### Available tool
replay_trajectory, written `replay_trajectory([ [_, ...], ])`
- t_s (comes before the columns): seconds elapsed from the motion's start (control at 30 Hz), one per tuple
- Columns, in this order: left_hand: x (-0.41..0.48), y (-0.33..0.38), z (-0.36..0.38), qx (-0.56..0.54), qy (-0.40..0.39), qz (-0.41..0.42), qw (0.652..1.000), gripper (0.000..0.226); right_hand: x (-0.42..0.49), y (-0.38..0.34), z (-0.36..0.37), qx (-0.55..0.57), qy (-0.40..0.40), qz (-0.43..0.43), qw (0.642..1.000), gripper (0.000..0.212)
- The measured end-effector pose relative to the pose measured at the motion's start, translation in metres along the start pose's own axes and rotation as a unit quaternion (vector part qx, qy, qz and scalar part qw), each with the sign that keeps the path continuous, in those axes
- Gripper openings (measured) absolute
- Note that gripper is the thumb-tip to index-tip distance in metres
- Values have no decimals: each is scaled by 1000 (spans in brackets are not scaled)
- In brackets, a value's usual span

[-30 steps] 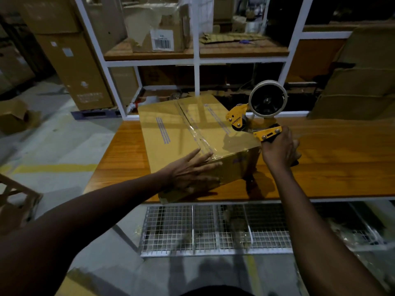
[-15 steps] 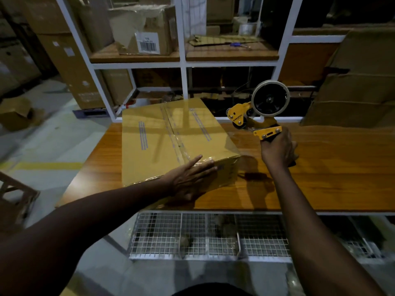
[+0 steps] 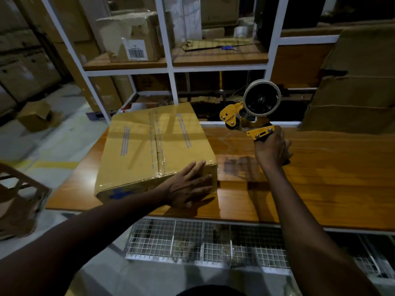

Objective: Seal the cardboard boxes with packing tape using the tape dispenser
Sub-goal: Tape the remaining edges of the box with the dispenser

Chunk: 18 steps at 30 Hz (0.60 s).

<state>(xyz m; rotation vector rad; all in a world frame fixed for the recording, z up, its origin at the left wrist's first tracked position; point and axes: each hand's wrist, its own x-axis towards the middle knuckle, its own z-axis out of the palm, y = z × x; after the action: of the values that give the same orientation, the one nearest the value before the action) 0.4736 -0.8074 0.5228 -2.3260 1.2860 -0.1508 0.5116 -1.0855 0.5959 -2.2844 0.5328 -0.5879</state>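
A closed brown cardboard box (image 3: pixel 149 146) lies on the left part of the wooden table (image 3: pixel 320 178), with clear tape running along its centre seam and down the near side. My left hand (image 3: pixel 190 186) presses flat with spread fingers against the box's near right corner. My right hand (image 3: pixel 271 148) grips the handle of a yellow tape dispenser (image 3: pixel 241 118), held upright above the table to the right of the box and apart from it. A tape roll (image 3: pixel 261 98) sits on top of the dispenser.
White-framed shelves (image 3: pixel 171 69) behind the table hold a torn labelled carton (image 3: pixel 132 37) and flat cardboard. Stacked flat cartons (image 3: pixel 352 86) lean at the back right. A wire-mesh rack (image 3: pixel 203 242) hangs under the table's front edge. More boxes stand on the floor at left.
The box has turned and slid left across the table under my left hand. My right hand has kept the dispenser raised to the right, now farther from the box.
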Motion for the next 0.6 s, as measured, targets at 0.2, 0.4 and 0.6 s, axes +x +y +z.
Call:
replay_trajectory([
  [0.2,27,18,-31,-224,114,-202,947,61,20,13,1,8,-16,-17,1000,41],
  [0.4,101,38,-42,-283,27,-517,808,95,36,17,1,6,-44,-28,999,46],
  [0.6,92,37,-32,-222,77,-487,841,56,45,28,3,-2,-63,-54,997,53],
])
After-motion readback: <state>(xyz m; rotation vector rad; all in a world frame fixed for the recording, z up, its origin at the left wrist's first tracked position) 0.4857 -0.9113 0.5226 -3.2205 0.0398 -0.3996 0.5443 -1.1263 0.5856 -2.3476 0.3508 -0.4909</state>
